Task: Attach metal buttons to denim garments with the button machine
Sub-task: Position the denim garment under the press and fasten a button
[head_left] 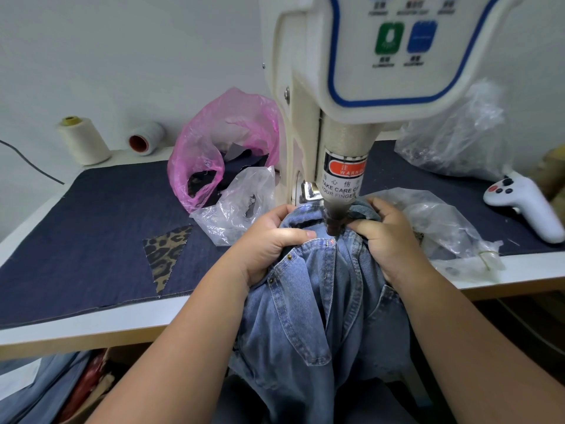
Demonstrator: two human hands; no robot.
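Note:
A cream button machine (348,87) stands at the table's middle, its dark punch tip (334,223) down on the waistband of light blue denim jeans (321,301). My left hand (269,243) grips the bunched denim just left of the punch, thumb on top. On the other side of the punch my right hand (388,237) holds the waistband with curled fingers. Two small metal rivets (271,280) show on the pocket below my left hand. The spot under the punch is hidden.
Dark denim cloth (91,228) covers the white table, with a leopard-print scrap (166,255) on it. A pink plastic bag (223,148) and clear bags (241,206) lie left of the machine, more clear bags (443,228) right. A white controller (526,203) and thread cones (84,140) sit at the edges.

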